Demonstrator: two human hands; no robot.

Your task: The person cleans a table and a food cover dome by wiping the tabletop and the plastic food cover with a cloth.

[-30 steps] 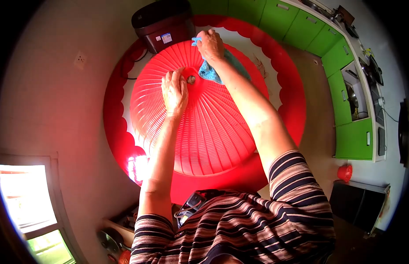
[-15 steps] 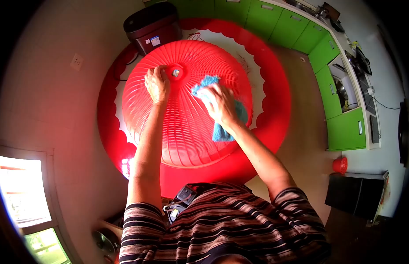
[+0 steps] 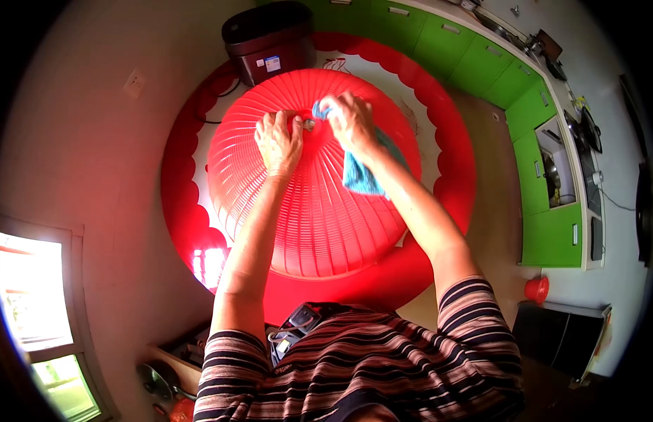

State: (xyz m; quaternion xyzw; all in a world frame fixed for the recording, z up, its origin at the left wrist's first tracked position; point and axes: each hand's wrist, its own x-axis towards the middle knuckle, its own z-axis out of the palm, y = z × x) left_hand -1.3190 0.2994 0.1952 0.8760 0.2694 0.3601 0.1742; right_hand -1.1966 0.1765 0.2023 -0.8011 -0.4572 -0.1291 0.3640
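A large red ribbed plastic food cover [image 3: 312, 225] sits dome-up on a round table [image 3: 449, 190]. My left hand [image 3: 278, 144] rests on its crown, fingers bent and slightly apart, just left of the small hole [image 3: 309, 125] at the top. On the other side of that hole, my right hand [image 3: 351, 126] is closed round a blue cloth [image 3: 361, 172]. One end of the cloth pokes out past the fingertips against the cover, while the rest hangs beneath the wrist over the dome's right side.
A dark lidded appliance [image 3: 269, 46] stands at the table's far left edge. Green cabinets [image 3: 439, 46] line the back and right, with pans on the counter. At right are a red bucket [image 3: 536, 289] and a black cabinet [image 3: 562, 337]. A wall [image 3: 108, 155] runs along the left.
My right hand has moved the cloth up the dome toward the top hole. My left hand remains on the crown, its fingers a little more spread. The whole view has shifted slightly.
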